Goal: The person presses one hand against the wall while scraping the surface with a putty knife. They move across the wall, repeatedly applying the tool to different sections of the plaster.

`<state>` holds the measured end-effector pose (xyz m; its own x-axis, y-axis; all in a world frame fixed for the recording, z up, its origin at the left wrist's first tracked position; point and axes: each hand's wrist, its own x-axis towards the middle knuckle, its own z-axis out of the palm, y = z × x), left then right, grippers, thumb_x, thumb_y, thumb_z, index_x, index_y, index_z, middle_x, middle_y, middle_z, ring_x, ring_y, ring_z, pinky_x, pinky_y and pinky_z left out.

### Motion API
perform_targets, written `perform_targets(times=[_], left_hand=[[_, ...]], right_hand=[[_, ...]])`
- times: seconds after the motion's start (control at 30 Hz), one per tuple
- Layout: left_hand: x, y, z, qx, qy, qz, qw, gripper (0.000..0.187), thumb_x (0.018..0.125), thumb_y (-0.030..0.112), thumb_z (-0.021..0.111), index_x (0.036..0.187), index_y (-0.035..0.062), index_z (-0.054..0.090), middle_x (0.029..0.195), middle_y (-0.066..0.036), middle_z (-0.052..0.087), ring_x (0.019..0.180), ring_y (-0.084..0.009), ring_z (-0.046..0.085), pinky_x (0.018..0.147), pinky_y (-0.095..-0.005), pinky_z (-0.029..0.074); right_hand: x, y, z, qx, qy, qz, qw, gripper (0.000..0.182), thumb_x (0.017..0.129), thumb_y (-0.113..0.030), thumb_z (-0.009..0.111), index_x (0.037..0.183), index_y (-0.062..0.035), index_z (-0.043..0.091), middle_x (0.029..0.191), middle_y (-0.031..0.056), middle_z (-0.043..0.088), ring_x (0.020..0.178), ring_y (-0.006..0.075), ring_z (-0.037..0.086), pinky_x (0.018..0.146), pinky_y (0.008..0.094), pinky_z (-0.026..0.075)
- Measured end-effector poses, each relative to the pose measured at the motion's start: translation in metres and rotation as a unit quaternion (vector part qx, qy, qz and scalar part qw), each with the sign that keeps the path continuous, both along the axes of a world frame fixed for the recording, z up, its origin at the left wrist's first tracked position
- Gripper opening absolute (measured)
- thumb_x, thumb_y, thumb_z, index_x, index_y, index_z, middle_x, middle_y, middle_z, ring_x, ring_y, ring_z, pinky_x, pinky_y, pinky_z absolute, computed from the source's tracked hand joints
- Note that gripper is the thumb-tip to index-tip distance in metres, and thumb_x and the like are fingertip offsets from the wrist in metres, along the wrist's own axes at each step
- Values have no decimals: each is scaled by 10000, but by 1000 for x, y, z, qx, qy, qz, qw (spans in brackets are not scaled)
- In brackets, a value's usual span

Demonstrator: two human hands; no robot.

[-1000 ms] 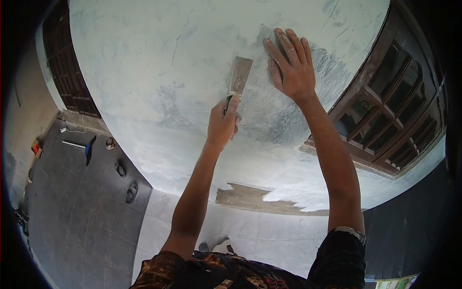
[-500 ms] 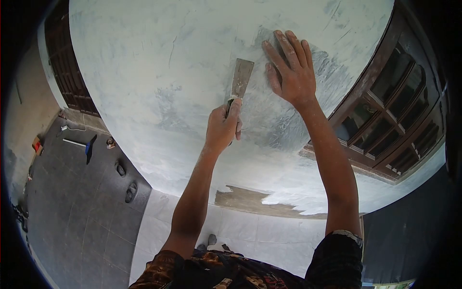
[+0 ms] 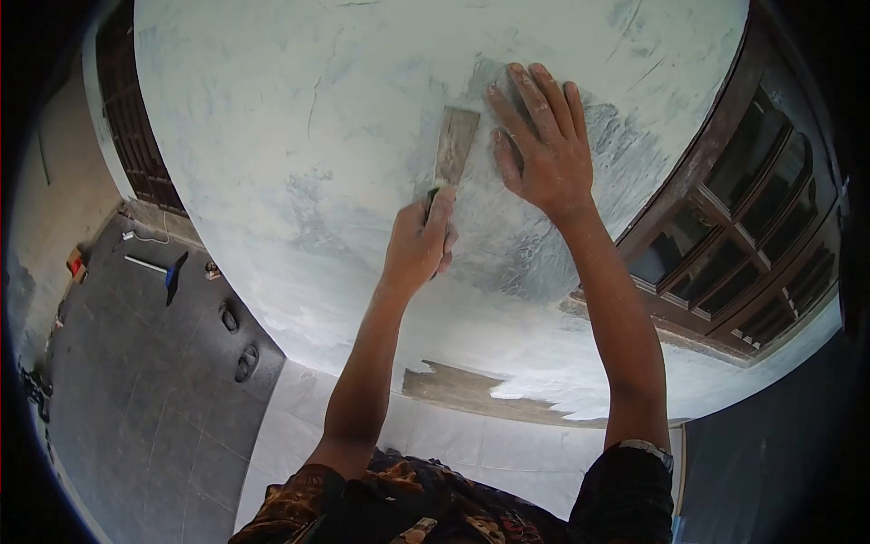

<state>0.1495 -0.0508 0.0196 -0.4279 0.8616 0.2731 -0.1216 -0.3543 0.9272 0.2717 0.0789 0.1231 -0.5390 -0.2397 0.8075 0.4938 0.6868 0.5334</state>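
One scraper (image 3: 457, 145), upper centre: the left hand (image 3: 419, 243) grips it. The right hand (image 3: 546, 154) spreads against the wall (image 3: 245, 136).

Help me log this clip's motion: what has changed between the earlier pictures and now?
The view has shifted slightly. In the picture, the right hand has moved a little down and left, narrowing the gap to the scraper. Nothing was taken hold of or let go: the left hand keeps its grip on the scraper, blade pointing up, and the right hand stays open over the wall.
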Motion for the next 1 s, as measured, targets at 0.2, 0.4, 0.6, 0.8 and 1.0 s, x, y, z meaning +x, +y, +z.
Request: perform_targets(times=[0.2, 0.4, 0.6, 0.8, 1.0], left_hand=[[2, 3, 16, 41, 24, 8, 999, 413, 1011, 443, 495, 808, 83, 501, 542, 13, 446, 365, -79, 397, 350, -236, 310], [7, -1, -3, -7, -8, 3, 1000, 414, 1011, 448, 495, 789, 99, 495, 535, 13, 449, 356, -77, 390, 339, -243, 303], [6, 0, 7, 21, -10, 8, 1000, 423, 1011, 454, 494, 778, 101, 488, 537, 11, 451, 359, -78, 386, 342, -240, 302], [0, 6, 20, 8, 4, 24, 1000, 411, 1010, 443, 495, 785, 100, 497, 546, 9, 458, 368, -78, 391, 346, -237, 300], [9, 5, 3, 4, -2, 24, 1000, 414, 1001, 460, 509, 806, 95, 508, 547, 15, 450, 370, -70, 386, 349, -230, 294]], right_hand=[[1, -1, 1, 0, -1, 10, 1000, 467, 840, -214, 646, 1306, -207, 609, 1476, 44, 462, 1394, 253, 388, 1167, 513, 274], [2, 0, 0, 4, -4, 7, 1000, 485, 826, -196, 645, 1309, -203, 604, 1476, 41, 460, 1391, 249, 390, 1167, 524, 270], [3, 0, 0, 6, -3, 0, 1000, 503, 816, -185, 645, 1317, -197, 595, 1481, 41, 452, 1394, 249, 385, 1168, 522, 266], [4, -1, -1, 0, -8, 7, 1000, 505, 810, -177, 651, 1313, -194, 599, 1482, 44, 451, 1401, 251, 377, 1168, 519, 265], [3, 0, 1, -12, 1, 38, 999, 478, 801, -107, 624, 1276, -160, 631, 1459, 58, 485, 1393, 261, 400, 1167, 513, 249]])
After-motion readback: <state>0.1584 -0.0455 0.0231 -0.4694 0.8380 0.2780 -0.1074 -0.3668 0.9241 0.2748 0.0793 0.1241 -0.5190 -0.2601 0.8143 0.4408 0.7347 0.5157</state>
